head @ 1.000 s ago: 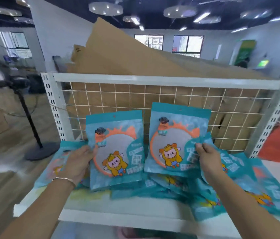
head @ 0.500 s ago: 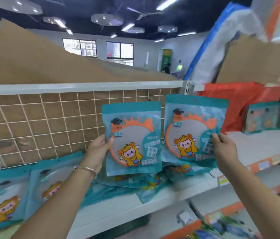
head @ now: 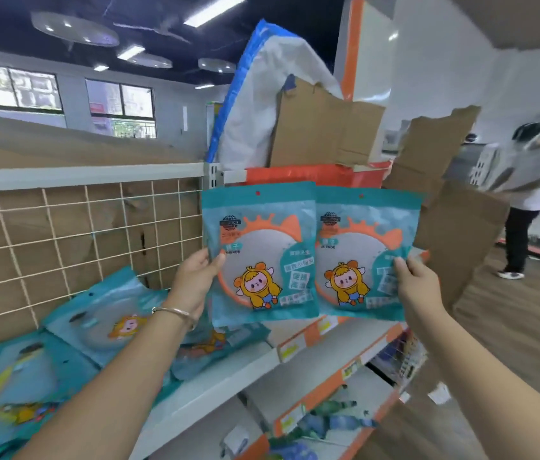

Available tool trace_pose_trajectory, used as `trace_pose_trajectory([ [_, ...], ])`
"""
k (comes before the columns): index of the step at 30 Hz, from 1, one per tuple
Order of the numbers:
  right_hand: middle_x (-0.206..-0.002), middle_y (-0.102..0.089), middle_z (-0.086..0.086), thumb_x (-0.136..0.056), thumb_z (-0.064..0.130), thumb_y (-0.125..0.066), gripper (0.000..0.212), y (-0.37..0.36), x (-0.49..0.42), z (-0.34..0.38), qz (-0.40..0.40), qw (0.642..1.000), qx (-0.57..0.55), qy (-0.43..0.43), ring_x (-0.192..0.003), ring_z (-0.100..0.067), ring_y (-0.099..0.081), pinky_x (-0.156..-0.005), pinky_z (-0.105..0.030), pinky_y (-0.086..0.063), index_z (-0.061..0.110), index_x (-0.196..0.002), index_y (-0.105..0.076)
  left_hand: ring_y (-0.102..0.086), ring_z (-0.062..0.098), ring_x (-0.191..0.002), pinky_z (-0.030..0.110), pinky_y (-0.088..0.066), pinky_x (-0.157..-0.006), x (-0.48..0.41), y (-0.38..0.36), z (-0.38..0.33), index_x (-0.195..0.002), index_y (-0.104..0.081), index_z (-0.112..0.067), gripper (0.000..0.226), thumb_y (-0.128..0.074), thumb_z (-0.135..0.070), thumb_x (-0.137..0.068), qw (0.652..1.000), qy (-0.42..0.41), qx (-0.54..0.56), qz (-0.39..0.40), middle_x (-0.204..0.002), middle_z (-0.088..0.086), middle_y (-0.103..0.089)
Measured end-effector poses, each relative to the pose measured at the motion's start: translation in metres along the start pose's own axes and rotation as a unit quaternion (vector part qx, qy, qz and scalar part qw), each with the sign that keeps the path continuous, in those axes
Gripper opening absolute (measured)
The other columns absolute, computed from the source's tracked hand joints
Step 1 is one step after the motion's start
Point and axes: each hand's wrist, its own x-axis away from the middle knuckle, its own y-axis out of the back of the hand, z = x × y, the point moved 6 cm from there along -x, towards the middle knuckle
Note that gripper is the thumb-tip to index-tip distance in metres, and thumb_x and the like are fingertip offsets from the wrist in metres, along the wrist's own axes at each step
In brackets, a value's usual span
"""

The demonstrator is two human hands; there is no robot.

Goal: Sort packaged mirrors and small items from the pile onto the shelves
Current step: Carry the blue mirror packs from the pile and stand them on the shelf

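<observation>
My left hand [head: 195, 280] pinches the left edge of a teal packaged mirror [head: 262, 254] with an orange frame and a cartoon figure. My right hand [head: 414, 287] pinches the right side of a second, identical mirror pack [head: 358, 257]. Both packs are held upright, side by side in the air, above the shelf edge. A pile of the same teal packs [head: 96, 323] lies on the white shelf [head: 215, 386] at the lower left.
A wire grid panel [head: 79, 234] backed by cardboard stands behind the pile. Orange-edged shelves [head: 335, 383] step down at lower right. Cardboard sheets [head: 444, 207] lean at right. A person [head: 527, 197] stands on the wooden floor at far right.
The view has swung to the right. Both hands have carried their mirror packs right, away from the pile, toward the orange-edged shelves.
</observation>
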Motion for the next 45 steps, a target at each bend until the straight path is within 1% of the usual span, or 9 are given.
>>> trace_pose_trajectory([
  [3, -0.069, -0.042, -0.007, -0.100, 0.022, -0.045, 0.033, 0.030, -0.036, -0.015, -0.003, 1.000, -0.005, 0.003, -0.062, -0.017, -0.036, -0.059, -0.030, -0.029, 0.002, -0.073, -0.047, -0.067, 0.009, -0.087, 0.022, -0.057, -0.070, -0.016, -0.050, 0.016, -0.104, -0.062, -0.017, 0.016, -0.051, -0.011, -0.093, 1.000, 0.009, 0.000, 0.006, -0.099, -0.001, -0.070],
  [7, -0.065, -0.043, -0.002, -0.101, 0.020, -0.043, 0.035, 0.065, -0.079, -0.029, -0.009, 1.000, -0.014, 0.001, -0.058, -0.015, -0.036, -0.052, -0.028, -0.029, 0.013, -0.067, -0.045, -0.067, 0.015, -0.093, 0.034, -0.053, -0.087, -0.040, -0.106, 0.037, -0.099, -0.063, -0.019, 0.015, -0.052, -0.011, -0.093, 1.000, 0.012, 0.007, 0.002, -0.102, 0.001, -0.070],
  [13, -0.071, -0.045, -0.009, -0.100, 0.017, -0.043, 0.025, 0.102, -0.142, -0.056, -0.022, 1.000, -0.005, -0.009, -0.057, -0.015, -0.039, -0.039, -0.013, -0.030, 0.000, -0.085, -0.054, -0.066, 0.014, -0.085, 0.033, -0.053, -0.085, -0.073, -0.172, 0.059, -0.097, -0.063, -0.017, 0.016, -0.051, -0.007, -0.093, 1.000, 0.000, 0.010, 0.002, -0.101, 0.004, -0.069],
  [19, -0.076, -0.056, -0.008, -0.100, 0.020, -0.044, 0.027, 0.110, -0.196, -0.081, -0.028, 0.998, -0.032, -0.045, -0.067, -0.021, -0.052, -0.057, -0.028, -0.039, 0.000, -0.089, -0.057, -0.066, 0.020, -0.087, 0.035, -0.055, -0.077, -0.120, -0.217, 0.076, -0.104, -0.063, -0.018, 0.018, -0.050, -0.010, -0.095, 0.999, -0.011, -0.026, 0.027, -0.105, 0.006, -0.069],
  [23, -0.074, -0.059, -0.004, -0.100, 0.020, -0.043, 0.027, 0.108, -0.236, -0.090, -0.045, 0.997, -0.035, -0.049, -0.063, -0.016, -0.054, -0.056, -0.027, -0.042, 0.011, -0.077, -0.054, -0.066, 0.024, -0.094, 0.041, -0.054, -0.085, -0.163, -0.250, 0.087, -0.102, -0.065, -0.019, 0.017, -0.051, -0.012, -0.095, 0.998, -0.014, -0.032, 0.042, -0.107, 0.008, -0.070],
  [30, -0.074, -0.060, -0.004, -0.100, 0.022, -0.044, 0.028, 0.094, -0.332, -0.099, -0.066, 0.996, -0.047, -0.038, -0.065, -0.018, -0.056, -0.061, -0.029, -0.044, 0.011, -0.074, -0.051, -0.067, 0.021, -0.095, 0.036, -0.054, -0.084, -0.259, -0.309, 0.097, -0.100, -0.065, -0.021, 0.018, -0.051, -0.010, -0.095, 0.996, -0.041, -0.006, 0.082, -0.107, 0.006, -0.070],
  [34, -0.076, -0.061, -0.005, -0.100, 0.022, -0.044, 0.027, 0.082, -0.383, -0.103, -0.076, 0.996, -0.044, -0.034, -0.069, -0.021, -0.057, -0.065, -0.031, -0.045, 0.010, -0.078, -0.053, -0.067, 0.016, -0.090, 0.032, -0.054, -0.080, -0.309, -0.337, 0.104, -0.099, -0.064, -0.020, 0.019, -0.050, -0.009, -0.094, 0.994, -0.041, 0.010, 0.097, -0.104, 0.004, -0.069],
  [41, -0.084, -0.063, -0.010, -0.100, 0.025, -0.044, 0.027, 0.074, -0.444, -0.142, -0.093, 0.994, -0.033, -0.048, -0.075, -0.024, -0.059, -0.070, -0.035, -0.046, 0.007, -0.084, -0.056, -0.065, 0.026, -0.096, 0.042, -0.052, -0.087, -0.369, -0.365, 0.142, -0.102, -0.064, -0.015, 0.017, -0.050, -0.009, -0.094, 0.995, -0.019, 0.014, 0.095, -0.109, 0.011, -0.068],
  [45, -0.083, -0.062, -0.012, -0.100, 0.024, -0.043, 0.027, 0.072, -0.474, -0.164, -0.103, 0.993, -0.031, -0.055, -0.074, -0.024, -0.057, -0.068, -0.035, -0.045, 0.003, -0.087, -0.057, -0.066, 0.023, -0.092, 0.035, -0.055, -0.080, -0.394, -0.377, 0.167, -0.100, -0.064, -0.017, 0.017, -0.050, -0.009, -0.095, 0.996, -0.012, 0.018, 0.086, -0.103, 0.006, -0.070],
])
